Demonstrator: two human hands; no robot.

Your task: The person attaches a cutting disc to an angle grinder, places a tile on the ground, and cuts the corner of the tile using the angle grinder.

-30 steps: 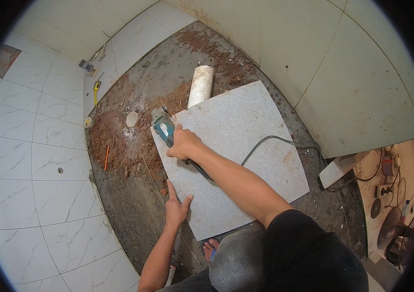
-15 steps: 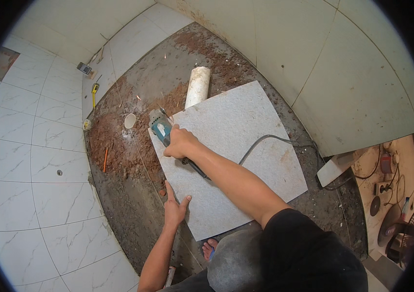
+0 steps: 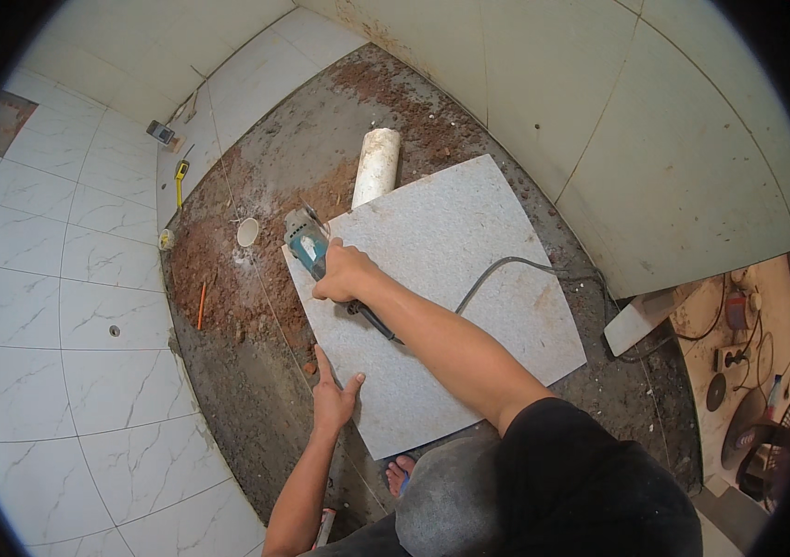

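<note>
My right hand (image 3: 349,272) is wrapped round the body of a teal angle grinder (image 3: 307,239). Its grey head and disc are at the far left corner of a large light-grey square tile (image 3: 441,278). At the tile's near left edge, my left hand (image 3: 333,401) grips with the thumb on top and the index finger stretched along the side; its other fingers are partly hidden. From the grinder a black cord (image 3: 497,265) runs right across the tile. The tile's far edge lies by a white pipe (image 3: 377,167).
Rough soil and wet cement (image 3: 237,362) surround the tile. An open white pipe end (image 3: 247,232) and an orange pencil (image 3: 202,304) are to the left. A yellow tape measure (image 3: 181,171) lies near the tiled wall (image 3: 116,390). A fan (image 3: 789,436) stands at right.
Bright sparks that flew beyond the grinder earlier are not seen now. Both hands, the grinder and the tile have hardly moved.
</note>
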